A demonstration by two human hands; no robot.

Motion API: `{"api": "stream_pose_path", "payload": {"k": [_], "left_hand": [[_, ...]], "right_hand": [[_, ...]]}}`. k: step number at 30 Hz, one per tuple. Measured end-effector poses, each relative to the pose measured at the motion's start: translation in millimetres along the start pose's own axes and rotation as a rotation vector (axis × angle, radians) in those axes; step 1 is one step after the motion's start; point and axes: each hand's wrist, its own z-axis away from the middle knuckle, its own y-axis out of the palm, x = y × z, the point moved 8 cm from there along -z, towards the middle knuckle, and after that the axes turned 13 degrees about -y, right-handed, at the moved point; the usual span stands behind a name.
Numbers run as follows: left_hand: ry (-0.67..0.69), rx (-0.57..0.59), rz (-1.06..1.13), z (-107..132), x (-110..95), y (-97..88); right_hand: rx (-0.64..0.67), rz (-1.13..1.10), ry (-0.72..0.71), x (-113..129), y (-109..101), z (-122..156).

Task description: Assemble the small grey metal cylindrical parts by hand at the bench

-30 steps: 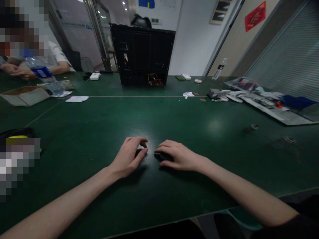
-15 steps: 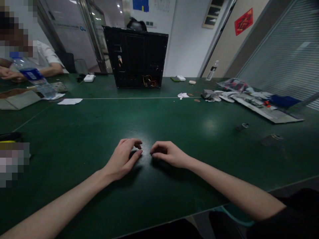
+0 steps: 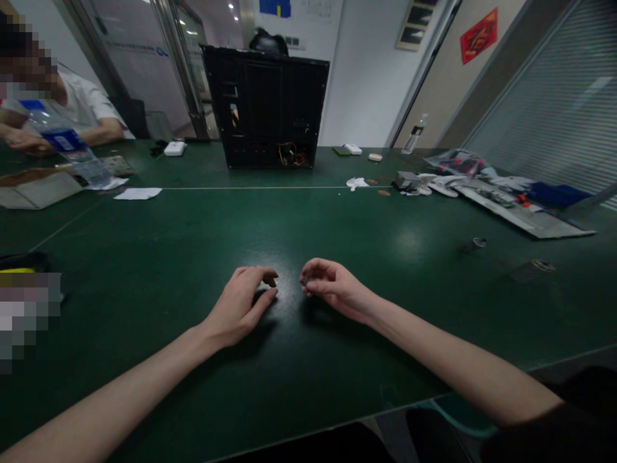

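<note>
My left hand [image 3: 241,302] rests on the green table [image 3: 193,244], fingers curled loosely over a small dark patch that I cannot make out. My right hand [image 3: 332,286] is lifted a little off the table just to the right of it, with its fingertips pinched on a tiny dark object [image 3: 304,281] too small to name. The two hands are a few centimetres apart near the table's front middle.
A black computer case [image 3: 267,109] stands at the back centre. Another person sits at the far left behind a water bottle [image 3: 72,151] and a cardboard box [image 3: 36,188]. Papers and parts [image 3: 501,193] lie at the right; small round pieces [image 3: 475,243] sit nearer.
My right hand has risen from the table and drawn its fingers into a pinch on a small dark thing. The left hand has hardly moved.
</note>
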Motion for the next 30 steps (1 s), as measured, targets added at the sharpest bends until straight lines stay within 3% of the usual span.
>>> {"api": "stream_pose_path", "payload": {"k": [16,30], "left_hand": [[0.005,0.002,-0.007,0.4,0.2,0.7],[0.015,0.006,-0.017,0.3,0.2,2.1]], "right_hand": [[0.015,-0.016,0.047,-0.2,1.4,3.6],[0.053,-0.075,0.001,4.2,3.6,4.0]]}}
